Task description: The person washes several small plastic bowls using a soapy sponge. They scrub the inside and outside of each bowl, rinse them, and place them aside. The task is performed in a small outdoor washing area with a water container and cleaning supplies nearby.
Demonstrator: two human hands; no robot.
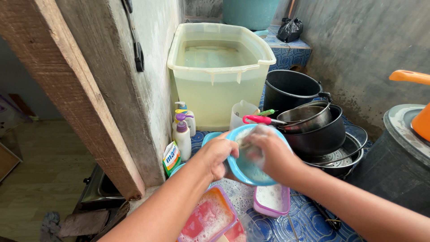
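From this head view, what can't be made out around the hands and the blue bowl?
- Whatever the right hand rubs inside the blue bowl: motion-blurred and foamy.
- Left hand fingertips: hidden behind the bowl's rim.
- Red soapy container: cut off by the bottom edge.
- Lowest of the stacked black pots: contents hidden by the pots above.
- Orange handle: cut off by the right edge.

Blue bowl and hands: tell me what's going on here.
A person is washing dishes on the floor. The left hand grips the rim of a blue bowl, tilted up, while the right hand scrubs inside it with suds. Below lie soapy lidded containers; black pots are stacked to the right, and a water tub stands behind.
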